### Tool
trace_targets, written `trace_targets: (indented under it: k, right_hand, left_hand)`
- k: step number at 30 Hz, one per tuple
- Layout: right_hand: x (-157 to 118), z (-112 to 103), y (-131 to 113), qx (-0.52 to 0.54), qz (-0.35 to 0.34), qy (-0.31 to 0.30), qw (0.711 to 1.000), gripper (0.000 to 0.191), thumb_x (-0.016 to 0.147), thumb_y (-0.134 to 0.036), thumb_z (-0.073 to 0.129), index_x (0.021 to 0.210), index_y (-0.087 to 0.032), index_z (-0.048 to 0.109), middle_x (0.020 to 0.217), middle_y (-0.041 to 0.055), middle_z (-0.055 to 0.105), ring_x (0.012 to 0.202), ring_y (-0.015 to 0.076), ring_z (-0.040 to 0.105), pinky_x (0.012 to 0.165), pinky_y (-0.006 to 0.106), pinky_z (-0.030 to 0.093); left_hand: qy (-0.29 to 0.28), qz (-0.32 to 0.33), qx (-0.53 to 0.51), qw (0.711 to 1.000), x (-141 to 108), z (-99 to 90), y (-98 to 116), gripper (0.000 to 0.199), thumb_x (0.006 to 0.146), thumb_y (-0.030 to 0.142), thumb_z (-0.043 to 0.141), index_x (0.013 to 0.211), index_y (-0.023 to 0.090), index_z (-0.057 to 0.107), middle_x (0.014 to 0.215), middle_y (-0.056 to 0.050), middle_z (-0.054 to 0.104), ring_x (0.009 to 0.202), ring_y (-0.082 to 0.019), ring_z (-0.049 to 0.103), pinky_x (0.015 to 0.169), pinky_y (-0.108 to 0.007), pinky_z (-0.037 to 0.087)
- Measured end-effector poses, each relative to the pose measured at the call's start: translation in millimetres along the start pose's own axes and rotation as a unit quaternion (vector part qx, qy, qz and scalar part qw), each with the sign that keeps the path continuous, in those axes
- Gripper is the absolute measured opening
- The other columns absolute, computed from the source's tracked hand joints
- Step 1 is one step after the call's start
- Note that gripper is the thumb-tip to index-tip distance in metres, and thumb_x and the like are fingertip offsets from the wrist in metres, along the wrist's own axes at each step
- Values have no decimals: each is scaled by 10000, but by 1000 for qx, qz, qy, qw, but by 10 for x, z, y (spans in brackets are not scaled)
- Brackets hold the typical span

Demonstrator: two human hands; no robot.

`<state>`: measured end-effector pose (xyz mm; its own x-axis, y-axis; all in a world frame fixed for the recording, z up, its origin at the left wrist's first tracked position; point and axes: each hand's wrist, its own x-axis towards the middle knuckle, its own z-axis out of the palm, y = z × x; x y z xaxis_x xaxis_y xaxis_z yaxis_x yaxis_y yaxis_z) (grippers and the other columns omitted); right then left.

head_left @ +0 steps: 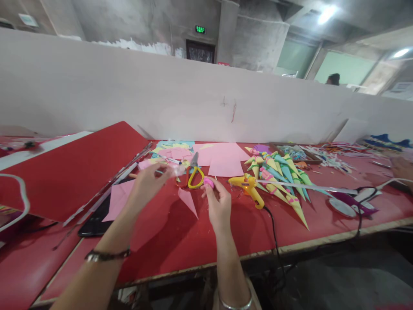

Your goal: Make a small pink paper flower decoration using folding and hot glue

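My right hand (217,200) is closed on a small bright pink piece (209,182), above the red table. To the left, my left hand (150,181) has its fingers pinched beside a pale, see-through scrap (177,170) that is blurred. Between and beyond the hands lie yellow-handled scissors (195,174), blades pointing away. A pink paper cone (188,201) rests on the table between my hands. Right of my right hand is a yellow glue gun (250,187) with a long clear stick in its back.
Decorated paper cones (292,176) are piled behind the glue gun. Pink sheets (226,159) and paper scraps (172,150) lie at the back. A large red board (77,168) leans at the left, near a dark tablet (93,221). Another person's hand (402,168) is at far right.
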<state>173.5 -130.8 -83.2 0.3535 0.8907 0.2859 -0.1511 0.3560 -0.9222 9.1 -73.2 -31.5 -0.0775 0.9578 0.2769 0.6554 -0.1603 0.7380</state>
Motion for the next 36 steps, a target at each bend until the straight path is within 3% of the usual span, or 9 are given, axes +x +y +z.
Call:
trace_targets:
  k: [3,7,12,16,18,26,29,33,36]
  right_hand:
    - [0,6,8,-12,-3,-10,1000,330,783,-308,540,1042,-130,638,941,88,674,723,162,634,701,291,525]
    - [-21,4,-41,-34,-23,-20,999,330,817,-315,504,1063,-144,643,983,92,676,826,192,646,782,326,519]
    - [-11,-6,-59,-42,-39,-49,997,304,845,-300,465,1031,-150,654,1018,93,676,876,189,644,832,325,501]
    - [-13,4,-7,-63,-52,-83,993,242,808,-264,535,982,-154,662,991,82,682,930,191,623,838,300,486]
    - [-28,10,3,-88,-65,-92,990,185,784,-242,562,915,-163,666,905,62,683,845,178,626,772,277,493]
    - [-98,1,-104,-173,-135,-125,967,116,810,-228,553,776,-182,654,709,20,632,663,145,570,618,238,457]
    - [-106,6,-107,-180,-158,-164,957,141,812,-187,534,872,-198,662,817,42,644,771,167,596,707,266,477]
    - [-107,2,-78,-182,-181,-203,945,420,784,-114,514,1185,-236,547,1058,70,603,985,183,571,864,296,455]
    - [-109,-8,-76,-190,-179,-224,939,335,828,-138,482,1135,-225,585,993,66,616,944,181,575,834,287,457]
  left_hand:
    - [32,-19,-12,999,397,67,24,336,793,329,451,1062,159,559,1023,-90,608,710,-165,629,542,-254,499]
    - [6,-28,1,1000,661,210,11,439,762,227,488,1185,107,486,1177,-164,528,981,-242,584,765,-348,506]
    - [-76,37,-4,996,179,291,97,299,785,302,458,1011,154,587,1145,-104,557,1121,-239,487,958,-354,385]
    - [-187,112,-44,975,-326,295,219,403,867,450,286,807,182,582,804,-32,635,786,-180,596,743,-285,463]
    - [-187,122,-26,974,-461,298,246,384,861,467,316,829,180,568,746,-24,627,690,-178,582,639,-274,435]
    - [-160,141,118,970,-558,215,215,374,842,500,353,704,199,528,680,-29,605,615,-189,537,534,-262,309]
    - [-164,128,125,970,-568,177,195,320,827,474,397,695,203,504,651,-14,587,584,-176,517,519,-256,287]
    - [-172,128,73,974,-558,161,159,322,849,441,360,652,199,442,596,10,538,532,-148,479,512,-249,287]
    - [-180,136,47,973,-548,164,130,343,847,458,358,649,193,446,598,12,524,559,-148,470,530,-247,306]
